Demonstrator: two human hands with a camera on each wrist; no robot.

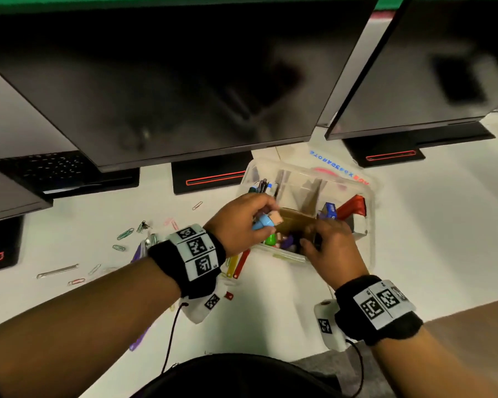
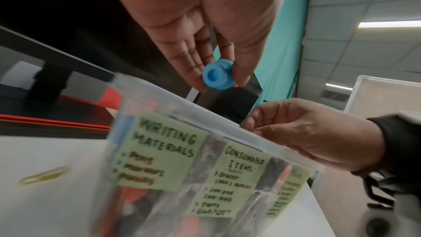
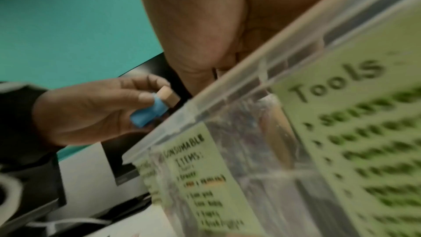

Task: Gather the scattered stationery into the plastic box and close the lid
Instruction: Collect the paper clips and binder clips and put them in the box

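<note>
Left hand (image 1: 239, 222) pinching a small blue stamp (image 2: 218, 77) with a tan tip, right above the near edge of the clear plastic box (image 1: 370, 225). Right hand (image 1: 332, 249) curled over that same near rim, can't tell if gripping anything. Box open, pens and a red tool inside. Paper clips (image 1: 125, 233) scattered left on the white desk (image 1: 443, 225), dark monitors (image 1: 170, 81) behind

Lit evenly from ceiling panels (image 2: 387, 24). Soft glare on dark monitors (image 1: 167, 81). Motion blur across box labels (image 3: 355, 132); strong wide-angle bending at edges.
</note>
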